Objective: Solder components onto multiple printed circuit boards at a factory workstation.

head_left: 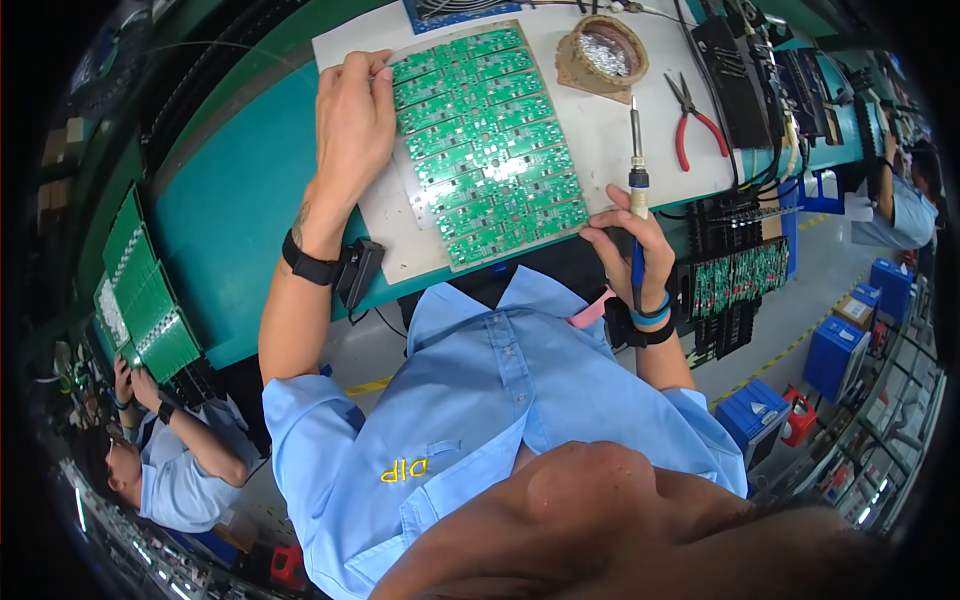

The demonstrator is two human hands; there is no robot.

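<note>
A green panel of several circuit boards (pixel 490 145) lies on a pale carrier plate (pixel 400 235) on the bench. My left hand (pixel 352 120) rests on the panel's upper left edge, fingers curled over it. My right hand (pixel 632 243) grips a soldering iron (pixel 636 185) like a pen at the panel's lower right corner, tip pointing away from me. Both wrists wear dark bands.
Red-handled pliers (pixel 695 125) and a round tip-cleaner holder (pixel 603 52) lie on the white mat (pixel 610 130). A rack of green boards (pixel 735 275) stands at right, more boards (pixel 140 295) at left. Other workers sit at lower left (pixel 175 460) and far right (pixel 900 195). Blue bins (pixel 835 355) are on the floor.
</note>
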